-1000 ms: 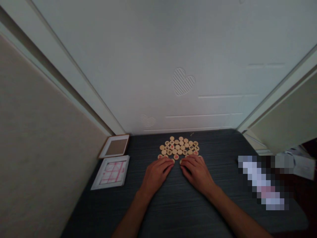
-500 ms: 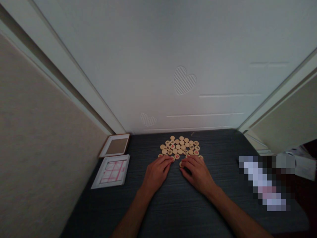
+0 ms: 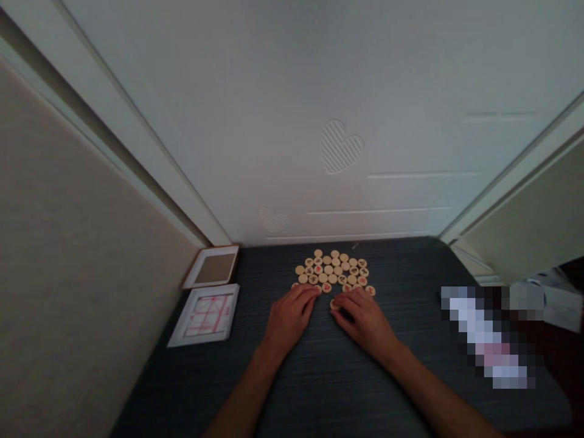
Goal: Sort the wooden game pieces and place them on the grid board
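A cluster of round wooden Chinese chess pieces (image 3: 328,270) lies on the dark table. Some show red or black characters; others are plain side up. My left hand (image 3: 288,316) rests at the near left edge of the cluster, its fingers stretched out over the pieces and the fingertips touching one. My right hand (image 3: 362,316) is closed at the near right edge, thumb and index finger on a single piece (image 3: 334,303) that sits slightly apart from the others. Its other fingers partly cover pieces in the near row.
At the left of the dark table (image 3: 292,395) lie a box lid or tray with a brown inside (image 3: 214,268) and a white tray with red grid lines (image 3: 207,315). A white panel with embossed hearts (image 3: 342,146) rises behind. A pixelated object (image 3: 486,340) lies at the right.
My right hand has shifted slightly toward me and to the left with the piece, uncovering more of the near-row pieces at the right. My left hand has barely moved.
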`<state>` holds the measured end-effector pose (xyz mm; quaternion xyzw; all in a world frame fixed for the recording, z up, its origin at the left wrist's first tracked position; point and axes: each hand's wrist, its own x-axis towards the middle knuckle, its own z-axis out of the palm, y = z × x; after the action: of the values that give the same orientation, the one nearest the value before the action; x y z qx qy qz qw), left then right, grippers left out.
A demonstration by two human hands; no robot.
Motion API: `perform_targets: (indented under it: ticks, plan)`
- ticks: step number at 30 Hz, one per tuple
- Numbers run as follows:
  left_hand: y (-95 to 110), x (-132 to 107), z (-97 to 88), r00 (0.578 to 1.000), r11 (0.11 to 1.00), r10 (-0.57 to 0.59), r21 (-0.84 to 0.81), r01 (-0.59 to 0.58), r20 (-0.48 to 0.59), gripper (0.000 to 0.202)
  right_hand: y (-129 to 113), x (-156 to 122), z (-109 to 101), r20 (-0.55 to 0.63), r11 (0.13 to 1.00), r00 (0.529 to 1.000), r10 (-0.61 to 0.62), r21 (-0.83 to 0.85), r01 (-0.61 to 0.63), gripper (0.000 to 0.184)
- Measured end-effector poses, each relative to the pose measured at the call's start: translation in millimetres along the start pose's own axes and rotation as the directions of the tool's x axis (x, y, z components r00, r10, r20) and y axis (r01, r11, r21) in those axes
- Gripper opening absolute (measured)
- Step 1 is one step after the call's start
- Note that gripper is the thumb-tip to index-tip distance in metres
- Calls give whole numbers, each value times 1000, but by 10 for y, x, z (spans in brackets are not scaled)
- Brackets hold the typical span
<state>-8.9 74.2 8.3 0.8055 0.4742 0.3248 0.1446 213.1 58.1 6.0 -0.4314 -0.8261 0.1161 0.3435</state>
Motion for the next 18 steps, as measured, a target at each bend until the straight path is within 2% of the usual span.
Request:
perform_targets:
  ticks: [5, 9, 14, 18]
  plan:
    - [72, -28, 8, 1000, 994, -5, -109, 2, -27, 26, 20, -7, -1, -99, 955, 977, 191, 249, -162, 17]
    - [134, -58, 19, 1000, 985, 4, -171, -8, -23, 34, 23, 11, -11, -22, 817, 932, 362, 489, -305, 19]
    - [160, -68, 18, 999, 974, 46, -222, -40, 24, 28, -63, 35, -16, 175, 631, 913, 368, 675, -384, 21]
    - [167, -65, 11, 997, 971, 62, -235, -50, 41, 22, -100, 42, -29, 229, 586, 907, 354, 702, -406, 21]
